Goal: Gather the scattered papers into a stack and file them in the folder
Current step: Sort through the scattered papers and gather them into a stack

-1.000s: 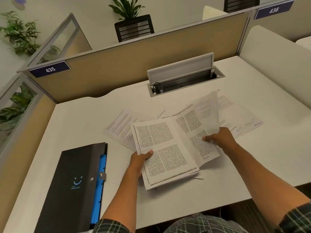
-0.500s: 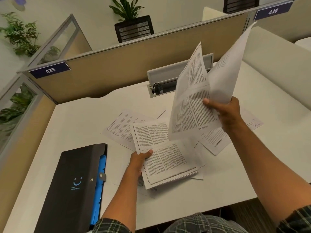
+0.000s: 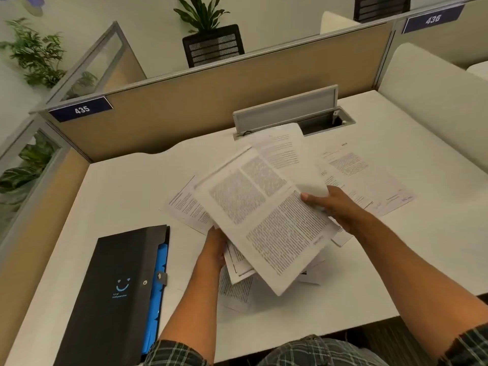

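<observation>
A white bench is sitting inside a tan-partitioned cubicle, with loose papers still lying spread on it. The gathering step is under way: the right hand is pinching a few printed sheets over the stack that the left hand is gripping at its edge. The black folder is lying closed to the left. Next, I judge, the sheets need laying square, then the remaining pages collecting.
</observation>
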`<state>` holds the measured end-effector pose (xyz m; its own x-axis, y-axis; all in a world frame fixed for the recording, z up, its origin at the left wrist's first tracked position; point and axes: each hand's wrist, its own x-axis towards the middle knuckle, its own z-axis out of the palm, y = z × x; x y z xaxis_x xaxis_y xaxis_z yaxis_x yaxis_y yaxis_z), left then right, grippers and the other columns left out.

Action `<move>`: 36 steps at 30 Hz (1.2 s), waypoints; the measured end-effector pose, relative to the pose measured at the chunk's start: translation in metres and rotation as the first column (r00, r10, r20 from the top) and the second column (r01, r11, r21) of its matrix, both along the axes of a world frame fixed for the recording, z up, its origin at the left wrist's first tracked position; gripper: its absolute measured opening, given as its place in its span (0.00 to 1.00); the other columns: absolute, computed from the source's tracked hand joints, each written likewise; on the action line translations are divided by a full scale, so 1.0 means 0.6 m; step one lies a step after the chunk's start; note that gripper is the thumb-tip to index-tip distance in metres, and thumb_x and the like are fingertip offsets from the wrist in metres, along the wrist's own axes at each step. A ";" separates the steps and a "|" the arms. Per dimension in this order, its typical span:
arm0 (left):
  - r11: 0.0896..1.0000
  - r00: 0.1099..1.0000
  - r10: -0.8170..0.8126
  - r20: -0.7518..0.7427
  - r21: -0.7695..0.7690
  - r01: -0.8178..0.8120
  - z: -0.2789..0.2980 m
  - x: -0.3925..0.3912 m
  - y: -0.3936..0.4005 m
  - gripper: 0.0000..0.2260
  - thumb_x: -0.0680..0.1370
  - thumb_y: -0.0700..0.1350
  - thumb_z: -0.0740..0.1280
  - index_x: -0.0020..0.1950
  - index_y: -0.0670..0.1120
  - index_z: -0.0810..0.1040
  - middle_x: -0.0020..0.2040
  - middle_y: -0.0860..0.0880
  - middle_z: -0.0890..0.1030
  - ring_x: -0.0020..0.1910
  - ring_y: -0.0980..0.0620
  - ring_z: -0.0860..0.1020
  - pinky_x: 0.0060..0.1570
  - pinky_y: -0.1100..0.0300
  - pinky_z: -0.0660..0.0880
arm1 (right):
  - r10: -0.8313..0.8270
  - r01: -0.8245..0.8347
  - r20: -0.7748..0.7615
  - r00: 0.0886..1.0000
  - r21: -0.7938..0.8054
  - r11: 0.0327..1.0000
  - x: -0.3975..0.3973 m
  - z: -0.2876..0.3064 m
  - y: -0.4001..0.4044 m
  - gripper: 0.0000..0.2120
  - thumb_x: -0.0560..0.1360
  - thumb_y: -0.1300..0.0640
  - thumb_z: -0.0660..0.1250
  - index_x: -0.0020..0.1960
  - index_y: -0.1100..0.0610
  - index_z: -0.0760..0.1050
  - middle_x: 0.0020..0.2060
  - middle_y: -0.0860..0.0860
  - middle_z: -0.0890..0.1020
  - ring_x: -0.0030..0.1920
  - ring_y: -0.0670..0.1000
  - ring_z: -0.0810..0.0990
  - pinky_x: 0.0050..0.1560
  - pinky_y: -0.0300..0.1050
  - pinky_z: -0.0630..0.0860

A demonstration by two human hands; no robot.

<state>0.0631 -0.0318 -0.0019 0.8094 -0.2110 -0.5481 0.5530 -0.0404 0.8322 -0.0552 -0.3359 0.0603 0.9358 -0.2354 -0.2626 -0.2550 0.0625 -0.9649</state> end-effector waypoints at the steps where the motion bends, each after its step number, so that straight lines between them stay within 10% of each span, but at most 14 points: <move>1: 1.000 1.000 0.016 -0.011 -0.010 -0.016 0.000 0.002 0.000 0.16 0.85 0.42 0.64 0.41 0.43 0.85 0.33 0.44 0.83 0.28 0.47 0.81 0.26 0.61 0.77 | 0.000 -0.001 -0.031 1.000 -0.022 1.000 0.000 -0.001 0.003 0.21 0.74 0.43 0.76 0.59 0.56 0.83 0.51 0.52 0.88 0.52 0.55 0.88 0.46 0.47 0.83; 7: 1.000 0.999 -0.020 -0.038 -0.006 0.020 -0.004 0.005 -0.007 0.30 0.85 0.38 0.63 0.21 0.47 0.74 0.24 0.46 0.74 0.18 0.56 0.72 0.20 0.69 0.69 | -0.230 0.212 -0.089 0.969 -0.181 0.960 0.019 0.007 0.012 0.09 0.81 0.48 0.68 0.49 0.52 0.82 0.44 0.53 0.88 0.40 0.53 0.85 0.34 0.43 0.77; 14: 0.982 0.997 -0.057 -0.055 -0.181 0.046 0.019 -0.009 -0.005 0.07 0.83 0.41 0.66 0.49 0.39 0.82 0.47 0.39 0.82 0.44 0.43 0.78 0.52 0.48 0.74 | -0.413 0.456 0.258 0.873 -0.136 0.879 0.025 0.054 0.002 0.13 0.82 0.52 0.67 0.63 0.56 0.81 0.52 0.49 0.85 0.52 0.50 0.84 0.48 0.47 0.82; 18: 0.984 0.996 -0.019 -0.082 -0.179 0.004 0.010 -0.009 -0.002 0.10 0.84 0.42 0.66 0.46 0.40 0.81 0.46 0.39 0.81 0.44 0.42 0.77 0.53 0.47 0.73 | -0.431 0.474 0.387 0.815 -0.018 0.880 0.028 0.102 0.013 0.13 0.81 0.49 0.69 0.62 0.54 0.81 0.50 0.43 0.85 0.49 0.42 0.83 0.44 0.35 0.79; 25: 0.982 0.990 0.020 -0.139 -0.184 -0.046 0.006 -0.011 -0.002 0.07 0.82 0.37 0.65 0.58 0.37 0.79 0.51 0.37 0.80 0.49 0.38 0.79 0.60 0.39 0.76 | -0.408 0.257 0.532 0.742 0.335 0.906 0.024 0.149 0.023 0.11 0.82 0.60 0.65 0.63 0.52 0.79 0.56 0.48 0.85 0.58 0.50 0.83 0.53 0.48 0.82; 31: 0.983 0.987 0.075 -0.145 -0.155 -0.097 0.010 -0.009 0.007 0.06 0.82 0.38 0.64 0.50 0.39 0.80 0.44 0.38 0.82 0.38 0.41 0.81 0.42 0.50 0.81 | -0.085 -0.035 0.393 0.916 0.287 0.957 0.013 0.134 0.009 0.12 0.76 0.60 0.71 0.60 0.54 0.82 0.56 0.55 0.85 0.54 0.56 0.84 0.49 0.49 0.83; 36: 0.989 0.988 0.076 -0.137 -0.114 -0.092 0.018 -0.004 0.007 0.11 0.84 0.42 0.63 0.52 0.39 0.83 0.45 0.39 0.84 0.40 0.41 0.84 0.42 0.49 0.83 | 0.027 -0.026 -0.098 0.995 0.011 1.000 0.006 0.089 -0.002 0.14 0.72 0.57 0.77 0.55 0.49 0.81 0.58 0.54 0.84 0.54 0.57 0.84 0.50 0.47 0.82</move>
<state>0.0606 -0.0277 0.0088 0.7491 -0.2159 -0.6263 0.6557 0.1068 0.7474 -0.0517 -0.3374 0.1140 0.9113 -0.2076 -0.3555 -0.3502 0.0633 -0.9346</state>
